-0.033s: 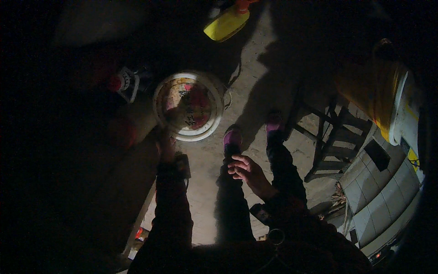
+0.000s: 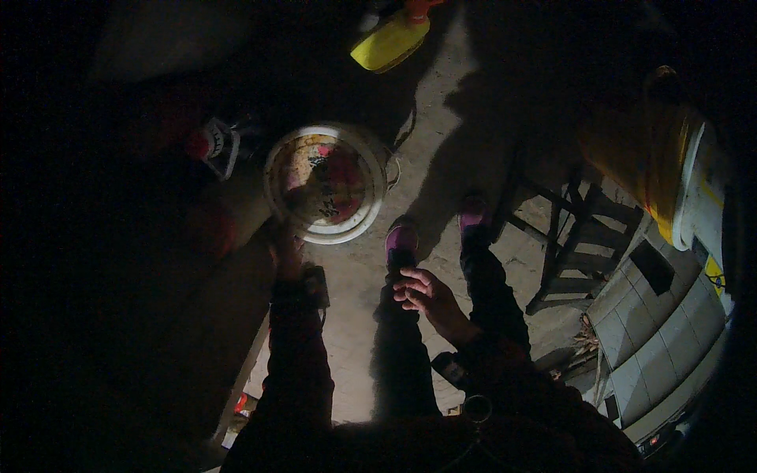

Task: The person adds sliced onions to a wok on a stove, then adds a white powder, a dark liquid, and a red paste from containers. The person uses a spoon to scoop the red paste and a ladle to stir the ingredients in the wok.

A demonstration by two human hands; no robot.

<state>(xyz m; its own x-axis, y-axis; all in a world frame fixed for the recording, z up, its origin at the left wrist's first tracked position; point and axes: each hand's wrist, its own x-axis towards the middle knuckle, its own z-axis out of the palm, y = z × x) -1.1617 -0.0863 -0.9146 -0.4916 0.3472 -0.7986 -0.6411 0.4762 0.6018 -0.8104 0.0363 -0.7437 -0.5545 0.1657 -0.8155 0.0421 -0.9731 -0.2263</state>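
Observation:
A round bucket with a pale rim [image 2: 368,223] stands on the floor left of centre. Its worn lid [image 2: 327,181] carries pink and red patches and dark lettering. Deep shadow covers my left hand [image 2: 286,251], which is at the bucket's lower left edge; its fingers and any contact are too dark to make out. In front of my legs is my right hand [image 2: 432,301], lit from the side, with loosely bent fingers apart and nothing in them. The bucket lies up and to the left of that hand.
To the right stands a dark slatted stool or chair [image 2: 579,264] near a white-tiled block [image 2: 646,323]. A yellow-sided container [image 2: 666,181] is beyond it. A yellow bottle [image 2: 390,43] is at the top. My purple shoes [image 2: 402,236] are on the floor. Much of the left is dark.

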